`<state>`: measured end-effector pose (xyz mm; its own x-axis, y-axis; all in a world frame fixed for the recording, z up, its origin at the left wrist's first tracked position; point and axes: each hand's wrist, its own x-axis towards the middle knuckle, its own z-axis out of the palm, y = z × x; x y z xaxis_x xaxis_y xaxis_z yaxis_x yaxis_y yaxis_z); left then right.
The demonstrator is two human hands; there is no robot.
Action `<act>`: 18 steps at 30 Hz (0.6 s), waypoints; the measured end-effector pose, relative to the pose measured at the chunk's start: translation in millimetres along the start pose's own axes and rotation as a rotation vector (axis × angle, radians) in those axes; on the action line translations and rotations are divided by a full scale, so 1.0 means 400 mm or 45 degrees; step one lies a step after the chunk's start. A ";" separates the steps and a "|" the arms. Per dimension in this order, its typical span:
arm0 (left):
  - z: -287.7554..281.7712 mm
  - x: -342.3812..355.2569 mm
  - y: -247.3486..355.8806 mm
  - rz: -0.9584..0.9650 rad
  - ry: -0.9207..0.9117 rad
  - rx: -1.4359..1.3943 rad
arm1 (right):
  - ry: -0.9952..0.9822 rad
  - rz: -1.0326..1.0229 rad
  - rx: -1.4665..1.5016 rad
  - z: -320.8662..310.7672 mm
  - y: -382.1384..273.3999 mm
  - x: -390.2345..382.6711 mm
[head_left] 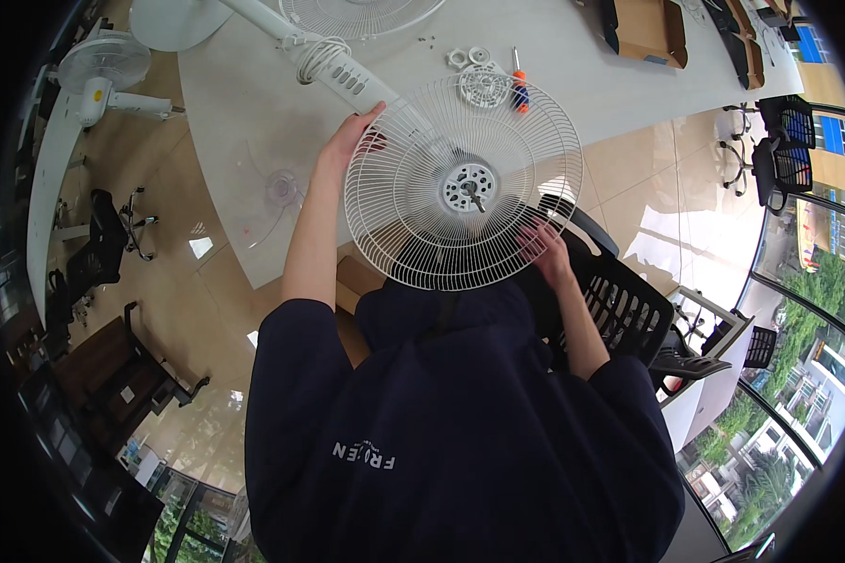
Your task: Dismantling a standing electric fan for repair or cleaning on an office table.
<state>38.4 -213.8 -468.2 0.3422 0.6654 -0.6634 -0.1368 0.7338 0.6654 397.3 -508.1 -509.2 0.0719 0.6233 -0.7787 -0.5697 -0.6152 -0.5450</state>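
Note:
A round white wire fan guard with a metal shaft at its hub is held up in front of me, above the edge of a white table. My left hand grips the guard's upper left rim. My right hand holds the lower right rim, its fingers partly seen through the wires. The fan's white pole with a control panel lies on the table behind the guard.
On the table lie white plastic nuts, a round white part, an orange and blue screwdriver, a clear disc and cardboard boxes. Another white fan stands at the left. A black office chair is under my right arm.

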 end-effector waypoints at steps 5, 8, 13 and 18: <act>0.005 0.005 0.000 -0.038 0.030 0.027 | 0.324 -0.321 0.027 0.046 0.033 0.028; -0.027 0.033 -0.025 -0.014 0.021 0.063 | 0.357 -0.396 0.045 0.052 0.024 0.036; -0.036 0.041 -0.033 0.005 0.004 0.109 | 0.387 -0.412 0.072 0.061 0.013 0.026; -0.009 0.001 -0.002 -0.090 0.015 0.146 | 0.434 -0.436 -0.066 0.071 -0.048 0.027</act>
<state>35.1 -213.5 -470.2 0.3359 0.6147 -0.7137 -0.0053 0.7589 0.6512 385.9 -475.8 -498.3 0.5173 0.6056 -0.6047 -0.4257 -0.4309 -0.7957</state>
